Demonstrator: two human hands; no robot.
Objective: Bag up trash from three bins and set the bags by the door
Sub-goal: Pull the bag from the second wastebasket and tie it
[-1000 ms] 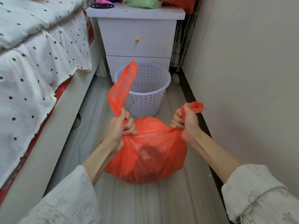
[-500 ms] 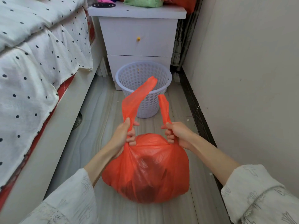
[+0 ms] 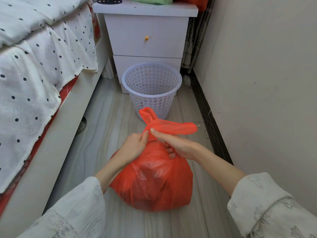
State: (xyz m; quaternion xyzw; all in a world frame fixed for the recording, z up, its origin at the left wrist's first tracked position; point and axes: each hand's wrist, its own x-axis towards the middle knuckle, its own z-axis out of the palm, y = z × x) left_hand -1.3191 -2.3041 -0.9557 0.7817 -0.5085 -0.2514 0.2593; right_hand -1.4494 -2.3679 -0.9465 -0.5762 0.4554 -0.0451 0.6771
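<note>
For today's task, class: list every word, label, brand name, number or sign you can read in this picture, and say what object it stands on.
None: no readable text shows anywhere.
The orange bag is plain plastic with no print.
The white basket and nightstand carry no labels.
The dark round item on the nightstand has light marks, too small and blurred to read.
The sleeves' pattern is decoration, not lettering.

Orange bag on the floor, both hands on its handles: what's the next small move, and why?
Probably pull the crossed handles apart to cinch a knot. The left hand and right hand pinch them above the full orange bag, and no knot shows yet.
</note>
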